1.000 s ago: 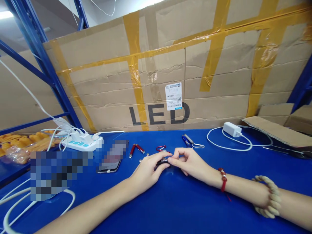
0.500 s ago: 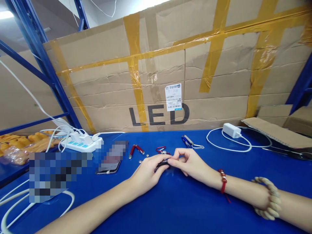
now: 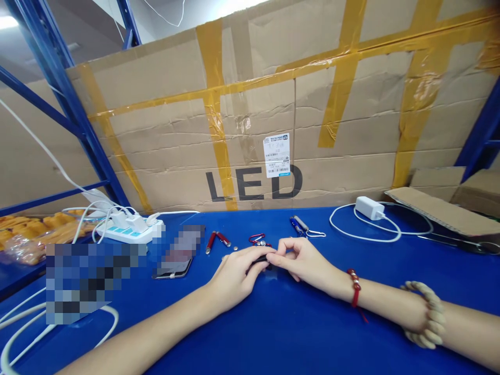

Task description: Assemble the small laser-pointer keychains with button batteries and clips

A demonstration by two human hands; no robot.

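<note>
Left hand (image 3: 234, 273) further over slim, dark, half-hidden piece (image 3: 259, 259)

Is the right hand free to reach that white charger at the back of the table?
Probably yes: only open blue table lies between the right hand and the white charger, though that hand is pinching a small black piece.

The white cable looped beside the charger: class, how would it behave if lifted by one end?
The white cable lies in loose curves, so it would probably droop and trail, not hold shape. It looks thin, likely light. The charger at its end seems attached and may drag along the table.
</note>
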